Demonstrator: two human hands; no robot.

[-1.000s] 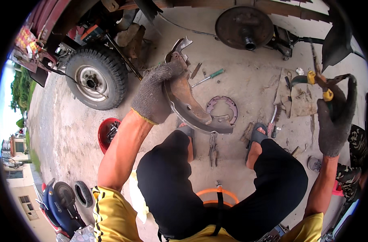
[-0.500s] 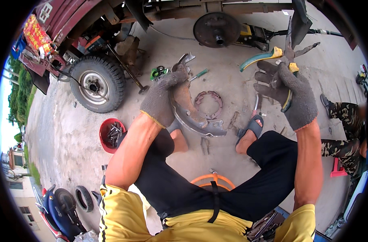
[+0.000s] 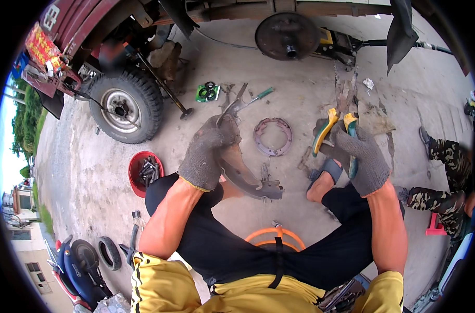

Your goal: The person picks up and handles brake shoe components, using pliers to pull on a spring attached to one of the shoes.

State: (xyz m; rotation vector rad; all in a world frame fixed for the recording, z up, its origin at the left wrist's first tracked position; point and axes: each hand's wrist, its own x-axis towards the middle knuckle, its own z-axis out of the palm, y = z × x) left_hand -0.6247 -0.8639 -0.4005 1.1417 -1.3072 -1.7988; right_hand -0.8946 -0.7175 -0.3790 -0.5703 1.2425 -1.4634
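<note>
My left hand (image 3: pixel 208 154), in a grey knit glove, grips the upper part of a curved, rusty brake shoe (image 3: pixel 245 175). The shoe hangs over the floor ahead of my knees, its lower end toward the middle. In my gloved right hand (image 3: pixel 367 159) are long-jawed pliers (image 3: pixel 346 96) with yellow and green handles. Their jaws point away from me, and the fingers close round the handles, which stand somewhat apart. On the floor between both hands lies a ring-shaped metal part (image 3: pixel 258 141). A screwdriver with a green handle (image 3: pixel 266 93) shows beyond the brake shoe.
A red bowl of metal parts (image 3: pixel 131 175) stands left of my knee. Beyond are a wheel (image 3: pixel 151 112), a green pack with black rings (image 3: pixel 201 97), a round hub plate (image 3: pixel 271 39) and a jack (image 3: pixel 326 39). Another person's camouflage-trousered legs (image 3: pixel 430 201) are at right.
The pliers have come down and left, and their wide-spread handles and jaws have drawn together as my right fingers closed round them. My left hand has lowered slightly, with the brake shoe shifting left and turning.
</note>
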